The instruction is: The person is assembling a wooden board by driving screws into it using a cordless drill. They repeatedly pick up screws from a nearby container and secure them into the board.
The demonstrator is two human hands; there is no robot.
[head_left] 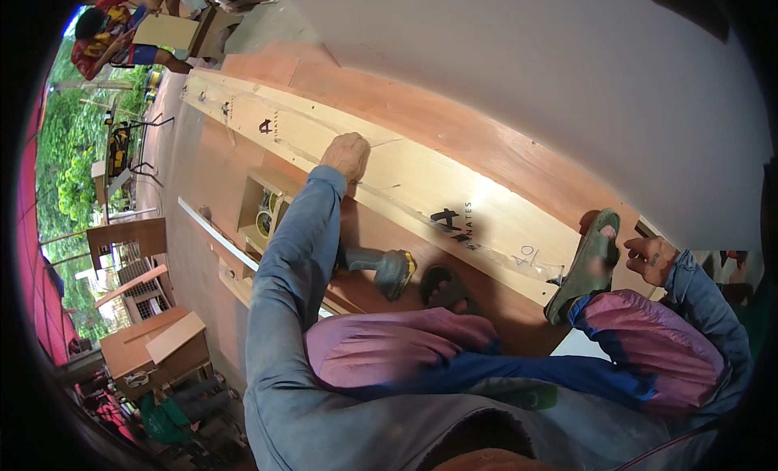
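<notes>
A long pale wooden panel (405, 197) with dark printed marks stretches across the floor in front of me. My left hand (346, 156) rests on its middle, fingers curled in; whatever they may hold is hidden. Beyond the panel's right end, my right hand (651, 260) hangs with loosely bent fingers apart and nothing visible in them. My right foot, in a green sandal (590, 268), is at that same end. A black and yellow cordless power tool (393, 274) lies beside my left forearm, partly hidden by it.
Another sandal (448, 289) sits on the near side of the panel. A smooth grey surface (551, 58) rises along the far side. Left of my arm are an open wooden box (258, 208) and a long white strip (219, 232). A person (105, 42) holds a board at far left.
</notes>
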